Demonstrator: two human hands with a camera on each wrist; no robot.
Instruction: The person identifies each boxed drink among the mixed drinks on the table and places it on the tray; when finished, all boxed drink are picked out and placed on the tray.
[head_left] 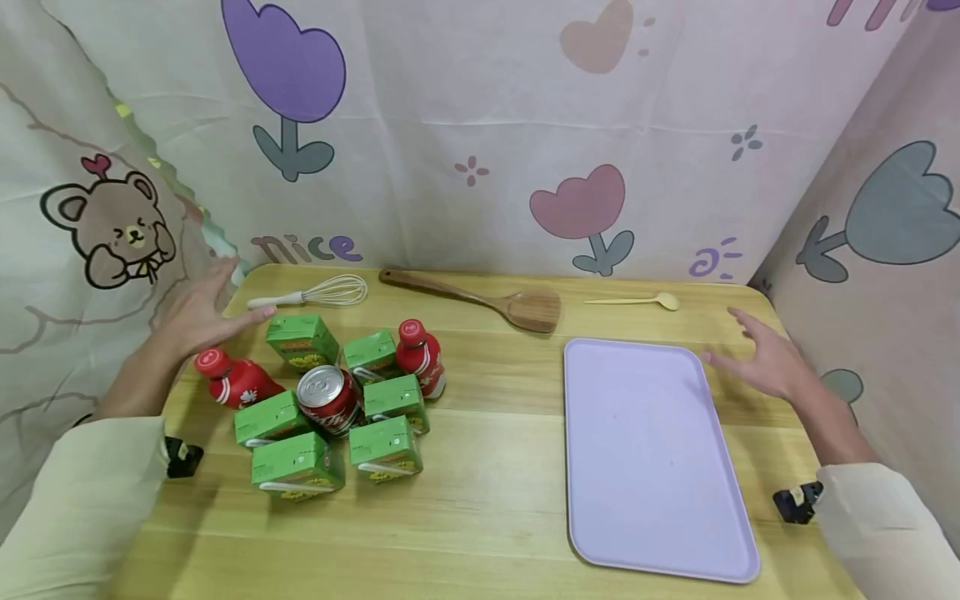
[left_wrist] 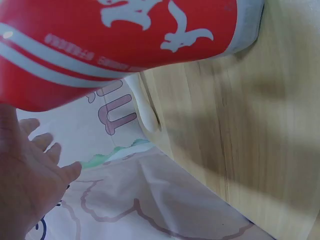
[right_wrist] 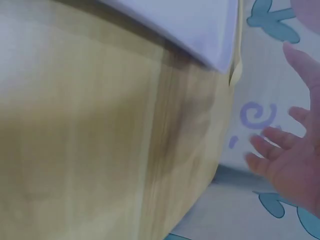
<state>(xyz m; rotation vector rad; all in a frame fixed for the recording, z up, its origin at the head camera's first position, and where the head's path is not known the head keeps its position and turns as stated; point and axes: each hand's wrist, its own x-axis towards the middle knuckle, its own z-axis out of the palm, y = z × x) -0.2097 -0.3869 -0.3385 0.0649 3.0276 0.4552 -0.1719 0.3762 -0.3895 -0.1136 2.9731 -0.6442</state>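
My left hand [head_left: 201,310] is held over the table's left edge, thumb and fingers spread with nothing in them. Close to it stand a red bottle [head_left: 238,380] and a green drink box [head_left: 303,340]; the same bottle [left_wrist: 120,45] fills the top of the left wrist view. On the right, my right hand [head_left: 761,357] hovers beside the far right corner of a lilac tray [head_left: 645,458], its fingers apart and holding nothing. A red can [head_left: 330,402] stands among several green drink boxes [head_left: 298,463], with a second red bottle [head_left: 422,358] at their right.
Along the back edge lie a whisk [head_left: 322,292], a wooden spatula [head_left: 480,302] and a small pale spoon [head_left: 637,302]. A printed curtain [head_left: 450,100] hangs behind the wooden table [head_left: 480,517] and along both sides.
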